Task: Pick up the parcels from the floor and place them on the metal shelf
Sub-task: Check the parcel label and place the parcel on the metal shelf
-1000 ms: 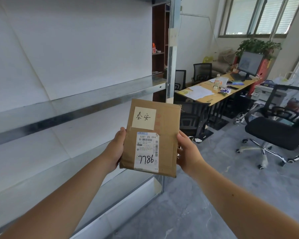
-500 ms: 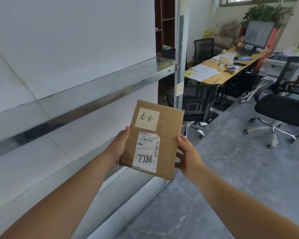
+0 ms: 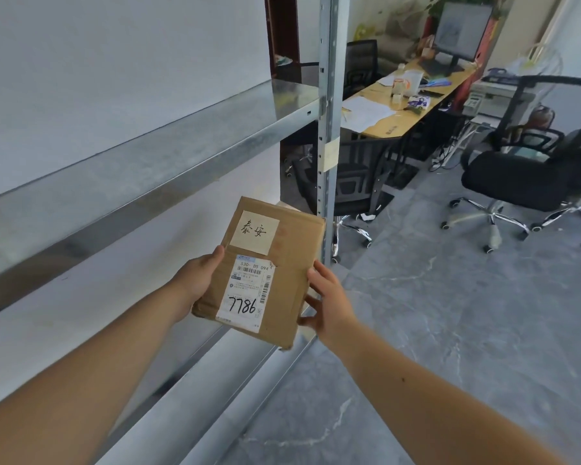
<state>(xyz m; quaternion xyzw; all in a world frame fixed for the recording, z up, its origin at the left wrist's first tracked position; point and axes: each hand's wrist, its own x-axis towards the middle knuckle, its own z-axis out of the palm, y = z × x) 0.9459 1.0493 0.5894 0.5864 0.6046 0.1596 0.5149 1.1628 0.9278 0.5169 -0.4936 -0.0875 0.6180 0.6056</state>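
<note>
Brown parcel (image 3: pixel 275 270) held up in the air by both hands, label facing camera. Left hand (image 3: pixel 195 280) fingers wrap its left edge; right hand (image 3: pixel 327 302) fingers spread loosely against its right edge. Metal shelf (image 3: pixel 155 172) at 10 o'clock from the parcel, apart.

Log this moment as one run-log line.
stage: carrying | parcel: brown, label 7786, held in the air beside metal shelf | left hand: gripping left edge | right hand: fingers on right edge | placed: no
</note>
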